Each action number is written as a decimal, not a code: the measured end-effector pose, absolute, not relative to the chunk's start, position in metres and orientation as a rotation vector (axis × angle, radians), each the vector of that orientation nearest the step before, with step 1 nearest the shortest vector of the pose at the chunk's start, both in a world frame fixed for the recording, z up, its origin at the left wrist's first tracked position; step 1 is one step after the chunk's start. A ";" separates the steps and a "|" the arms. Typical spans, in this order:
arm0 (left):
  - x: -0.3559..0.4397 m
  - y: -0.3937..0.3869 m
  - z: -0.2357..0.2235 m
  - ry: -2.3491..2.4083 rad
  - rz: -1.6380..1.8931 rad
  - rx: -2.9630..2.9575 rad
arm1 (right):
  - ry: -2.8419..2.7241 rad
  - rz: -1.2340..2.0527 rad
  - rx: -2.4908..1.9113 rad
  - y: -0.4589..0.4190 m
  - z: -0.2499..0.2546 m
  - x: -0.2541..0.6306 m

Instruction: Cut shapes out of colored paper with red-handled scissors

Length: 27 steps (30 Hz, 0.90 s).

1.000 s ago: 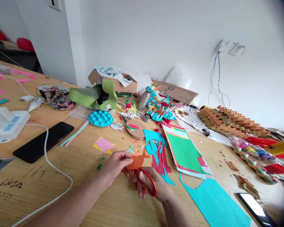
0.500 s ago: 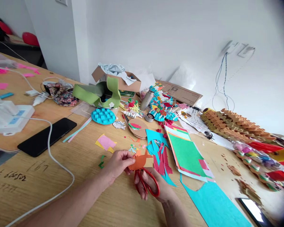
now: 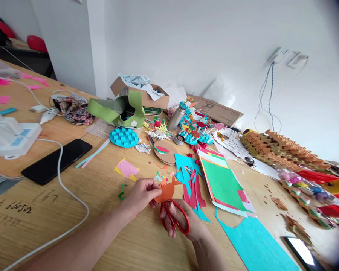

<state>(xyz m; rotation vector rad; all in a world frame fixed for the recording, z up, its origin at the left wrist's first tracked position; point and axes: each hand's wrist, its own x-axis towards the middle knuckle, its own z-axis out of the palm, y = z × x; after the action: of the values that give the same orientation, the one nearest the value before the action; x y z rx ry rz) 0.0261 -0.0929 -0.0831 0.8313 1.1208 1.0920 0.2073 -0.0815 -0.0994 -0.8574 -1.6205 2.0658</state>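
Between finger and thumb, my left hand (image 3: 143, 194) pinches an orange paper fish (image 3: 167, 191) by its left end; the tail points to the upper right. My right hand (image 3: 183, 220) grips red-handled scissors (image 3: 174, 217), fingers through the loops. Their blades sit at the lower edge of the fish and are mostly hidden by it. Just beyond lie small paper dots, crimson paper strips (image 3: 194, 191) and blue paper scraps (image 3: 186, 165). A green paper scrap (image 3: 121, 192) is left of my left hand.
Stacked coloured paper (image 3: 222, 180) and a blue sheet (image 3: 260, 241) lie to the right. Farther back are a cardboard disc (image 3: 169, 160), a blue woven disc (image 3: 123, 137) and a steel bottle (image 3: 176, 119). A black phone (image 3: 56, 162) and white cable (image 3: 73, 194) occupy the left.
The scissor handles have spread somewhat wider than a second ago, and the blades stay at the lower edge of the fish. The whole view has shifted slightly; my left hand keeps its pinch.
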 end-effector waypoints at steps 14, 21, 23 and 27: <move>0.026 -0.094 -0.083 1.124 1.076 0.850 | -1.645 2.065 -0.879 -0.081 -0.101 0.207; 0.025 -0.094 -0.084 1.126 1.075 0.852 | -1.647 2.068 -0.887 -0.082 -0.100 0.207; 0.025 -0.094 -0.084 1.126 1.072 0.852 | -1.644 2.072 -0.884 -0.081 -0.100 0.207; 0.026 -0.094 -0.084 1.106 1.073 0.843 | -1.638 2.083 -0.877 -0.081 -0.100 0.208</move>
<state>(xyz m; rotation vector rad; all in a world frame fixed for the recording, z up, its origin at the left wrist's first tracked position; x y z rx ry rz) 0.0255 -0.0944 -0.0838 0.8426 1.1064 1.0731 0.2075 -0.0809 -0.1000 -0.8766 -1.6376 2.0834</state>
